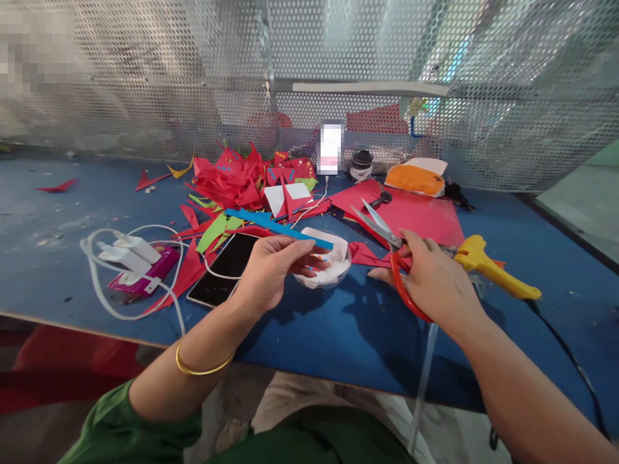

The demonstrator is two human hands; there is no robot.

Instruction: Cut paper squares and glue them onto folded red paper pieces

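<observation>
Pinched between the thumb and fingers of my left hand is a narrow blue paper strip, which points away to the upper left. Its near end sticks out past my thumb, over a small clear bowl with white and coloured bits in it. My right hand grips scissors by their red handles. Their metal blades are spread apart and aim to the upper left, a little to the right of the strip and not touching it. Part of the handles is hidden by my fingers.
A heap of red paper scraps lies at the back. A dark-screened phone and white chargers with cables are on the left. To the right rest red sheets and a yellow glue gun. Behind stands a perforated metal screen.
</observation>
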